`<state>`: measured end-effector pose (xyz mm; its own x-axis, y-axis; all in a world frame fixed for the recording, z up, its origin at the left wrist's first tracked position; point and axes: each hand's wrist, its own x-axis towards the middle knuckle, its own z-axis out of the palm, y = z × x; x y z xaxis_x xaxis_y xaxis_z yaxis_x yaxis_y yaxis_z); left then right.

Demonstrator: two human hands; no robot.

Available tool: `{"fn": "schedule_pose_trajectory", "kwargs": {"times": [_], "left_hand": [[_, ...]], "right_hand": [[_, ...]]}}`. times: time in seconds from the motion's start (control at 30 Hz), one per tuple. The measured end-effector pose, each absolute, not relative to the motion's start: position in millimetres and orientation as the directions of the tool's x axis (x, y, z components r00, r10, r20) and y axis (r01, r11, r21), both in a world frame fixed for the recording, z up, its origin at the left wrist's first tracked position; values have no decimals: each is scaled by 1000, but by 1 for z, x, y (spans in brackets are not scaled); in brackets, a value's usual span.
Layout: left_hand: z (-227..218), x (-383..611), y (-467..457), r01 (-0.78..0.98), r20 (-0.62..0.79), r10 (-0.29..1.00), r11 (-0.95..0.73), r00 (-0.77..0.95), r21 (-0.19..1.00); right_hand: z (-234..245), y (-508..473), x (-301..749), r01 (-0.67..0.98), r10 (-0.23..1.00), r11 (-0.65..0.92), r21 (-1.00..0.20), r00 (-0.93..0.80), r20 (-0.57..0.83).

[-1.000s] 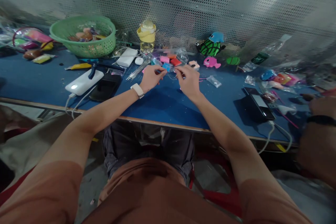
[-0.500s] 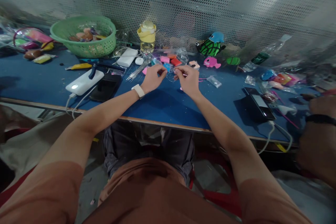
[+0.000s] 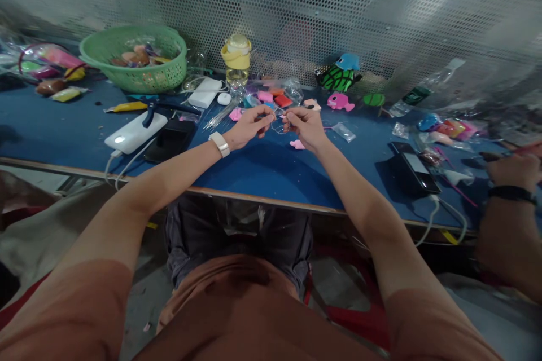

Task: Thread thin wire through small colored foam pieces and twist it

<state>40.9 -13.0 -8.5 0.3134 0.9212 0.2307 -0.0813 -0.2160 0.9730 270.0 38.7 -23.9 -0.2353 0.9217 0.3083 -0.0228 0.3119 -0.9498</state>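
Note:
Over the middle of the blue table (image 3: 258, 172), my left hand (image 3: 249, 127) and my right hand (image 3: 308, 128) face each other, fingertips close together. Both are closed in a pinch on a thin, pale wire (image 3: 277, 128) that curves in a loop between them. A tiny pinkish bit shows at my right fingertips, too small to name. Just below my right hand lies a pink clay-like piece (image 3: 297, 145). Behind the fingers are pink (image 3: 265, 96) and red (image 3: 283, 101) packets. A bundle of thin wires (image 3: 220, 115) rests left of my left hand.
Along the back stand a green basket (image 3: 133, 76), a yellow-topped bottle (image 3: 236, 59), a turtle figure (image 3: 339, 78), a pink fish figure (image 3: 340, 101) and a clear bottle (image 3: 423, 90). A white power bank (image 3: 135, 132) sits left, a black device (image 3: 414, 168) right. Another person's hand (image 3: 514, 172) is at far right.
My hands have turned slightly and come a little closer together, still pinching the wire. More of the pink piece below my right hand shows now. The other person's hand has shifted.

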Motion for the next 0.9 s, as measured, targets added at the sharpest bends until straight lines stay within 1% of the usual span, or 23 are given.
{"fn": "schedule_pose_trajectory", "kwargs": {"times": [0.1,0.2,0.27,0.33,0.43,0.53,0.63,0.77,0.9], "left_hand": [[-6,42,-16,-174,208,925,-158,319,972],[-4,42,-17,-261,220,916,-134,335,956],[-4,42,-16,-276,229,910,-134,346,952],[-5,40,-13,-225,230,914,-159,334,961],[-8,38,-9,-61,249,931,-242,267,968],[-13,36,-6,81,300,932,-321,205,944],[-20,35,-1,193,326,928,-359,182,913],[-28,35,5,277,280,951,-307,132,910],[-31,35,7,313,266,955,-295,132,903]], "right_hand": [[-26,38,268,-21,927,288,-957,-246,284],[-30,40,267,-5,918,301,-954,-272,291],[-32,43,268,3,908,326,-945,-279,312],[-32,45,269,2,897,367,-930,-267,353],[-28,42,271,50,867,468,-882,-218,447],[-21,32,270,219,796,605,-765,-199,572],[-15,20,267,402,714,692,-600,-257,651],[-14,13,262,611,661,700,-370,-357,660],[-18,13,256,706,655,676,-210,-446,610]]}}
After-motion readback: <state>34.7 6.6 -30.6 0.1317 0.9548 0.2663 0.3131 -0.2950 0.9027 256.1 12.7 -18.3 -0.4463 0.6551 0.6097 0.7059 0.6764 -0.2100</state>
